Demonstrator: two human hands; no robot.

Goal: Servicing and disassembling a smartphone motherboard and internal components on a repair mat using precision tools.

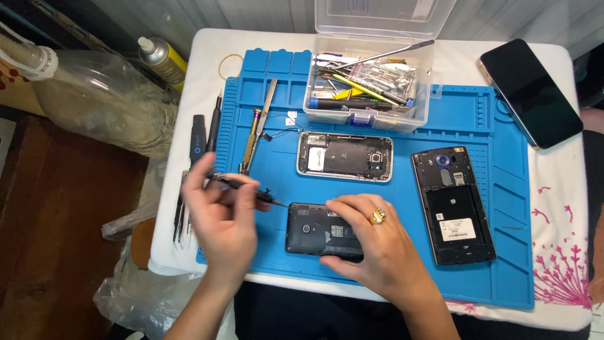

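Your left hand (220, 217) pinches a thin black screwdriver (242, 186) in a closed grip, its tip meeting the upper left corner of the small dark phone (314, 230), which lies back-open near the front edge of the blue work mat (277, 157). Your right hand (371, 242) lies flat across that phone, fingers pressed down on it, apparently to steady it against the tool. Two more opened phones lie on the mat: a silver-framed one (345, 156) toward the middle and a larger black one (453, 204) to the right. A clear parts box (368, 79) sits at the mat's far edge; an intact phone (530, 91) rests at the tabletop's far right corner.
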